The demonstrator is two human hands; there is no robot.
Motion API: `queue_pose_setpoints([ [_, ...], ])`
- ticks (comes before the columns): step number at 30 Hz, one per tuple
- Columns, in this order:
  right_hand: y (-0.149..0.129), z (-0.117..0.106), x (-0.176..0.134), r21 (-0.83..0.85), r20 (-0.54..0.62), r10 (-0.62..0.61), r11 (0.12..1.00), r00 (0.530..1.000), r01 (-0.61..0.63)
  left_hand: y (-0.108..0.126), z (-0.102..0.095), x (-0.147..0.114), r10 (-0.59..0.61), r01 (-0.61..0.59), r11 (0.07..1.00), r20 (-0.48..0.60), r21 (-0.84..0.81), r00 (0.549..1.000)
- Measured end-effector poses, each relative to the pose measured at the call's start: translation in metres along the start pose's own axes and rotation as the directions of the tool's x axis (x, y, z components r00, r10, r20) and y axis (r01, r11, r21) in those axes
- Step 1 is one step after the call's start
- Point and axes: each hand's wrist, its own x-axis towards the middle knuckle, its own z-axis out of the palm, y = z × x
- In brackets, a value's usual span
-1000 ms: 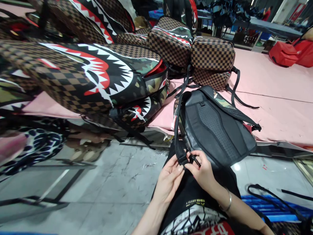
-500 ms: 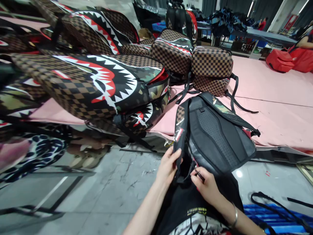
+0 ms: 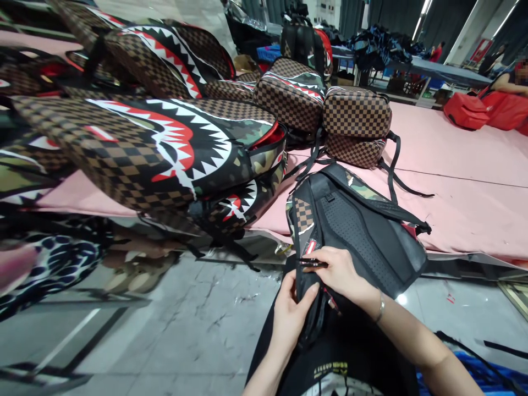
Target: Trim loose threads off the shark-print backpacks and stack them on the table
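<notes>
A backpack (image 3: 355,220) with a black padded back panel leans on the front edge of the pink table and over my lap. My left hand (image 3: 292,300) pinches the black edge of its near side, thumb on top. Just above it, my right hand (image 3: 340,269) is closed on small dark thread snips (image 3: 312,263), whose tips point left across the backpack's edge. Beside them on the backpack lie a red-and-white label (image 3: 311,247) and a brown checked patch (image 3: 303,213). The inside of the backpack is hidden.
Checked shark-mouth backpacks (image 3: 165,143) are piled on the pink table (image 3: 462,165) at left; another checked backpack (image 3: 358,113) stands behind mine. Red bags (image 3: 466,110) lie far right near a person. Blue material (image 3: 482,368) is at lower right, a metal frame (image 3: 74,341) at lower left.
My right hand has moved up and left with the snips, from the backpack's lower opening to its side edge. My left hand has shifted lower along the edge, and the checked patch shows more.
</notes>
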Motion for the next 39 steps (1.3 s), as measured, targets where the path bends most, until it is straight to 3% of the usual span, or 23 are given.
queue_pose_setpoints([
  [4,0.004,0.009,0.005,-0.160,0.036,-0.151,0.975,0.988,0.155,-0.008,-0.001,0.003,0.032,-0.032,0.999,-0.013,0.025,0.999],
  [6,0.002,0.014,0.003,-0.150,0.011,-0.149,0.977,0.989,0.149,-0.008,0.000,0.004,0.046,-0.046,0.999,-0.022,0.018,0.999],
  [9,-0.001,0.016,0.003,0.141,-0.117,0.116,0.985,0.986,-0.099,-0.005,0.002,0.003,-0.003,0.003,1.000,-0.009,0.013,1.000],
  [11,-0.001,0.009,0.002,0.362,-0.128,0.311,0.899,0.942,-0.248,0.000,0.002,0.002,-0.055,0.055,0.999,-0.002,0.003,0.999],
  [13,0.003,-0.002,-0.003,0.401,-0.109,0.392,0.858,0.914,-0.320,0.005,0.000,0.002,-0.091,0.091,0.996,-0.002,-0.026,0.996],
  [15,0.007,-0.014,-0.013,0.303,-0.105,0.392,0.888,0.914,-0.346,0.008,-0.002,0.002,-0.112,0.112,0.992,-0.007,-0.065,0.994],
  [17,0.011,-0.022,-0.026,0.188,-0.093,0.340,0.929,0.936,-0.319,0.010,-0.003,0.002,-0.122,0.119,0.988,-0.019,-0.096,0.992],
  [20,0.015,-0.024,-0.041,0.055,-0.049,0.111,0.993,0.993,-0.109,0.011,-0.003,0.003,-0.111,0.108,0.987,-0.018,-0.116,0.994],
  [22,0.016,-0.021,-0.045,-0.032,-0.044,-0.048,0.998,0.998,0.046,0.010,-0.002,0.003,-0.099,0.098,0.988,-0.009,-0.117,0.995],
  [24,0.017,-0.017,-0.043,-0.096,-0.061,-0.129,0.988,0.990,0.123,0.010,-0.001,0.002,-0.094,0.093,0.990,-0.006,-0.110,0.996],
  [30,0.019,-0.014,-0.028,-0.266,-0.074,-0.209,0.947,0.975,0.183,0.007,-0.001,0.001,-0.095,0.094,0.991,-0.013,-0.091,0.995],
  [35,0.016,-0.015,-0.026,-0.465,0.000,-0.339,0.833,0.941,0.300,0.006,0.000,0.001,-0.066,0.067,0.995,0.009,-0.074,0.998],
  [39,0.013,-0.010,-0.030,-0.430,-0.049,-0.312,0.864,0.949,0.262,0.007,0.000,0.003,-0.031,0.031,0.998,0.014,-0.055,0.999],
])
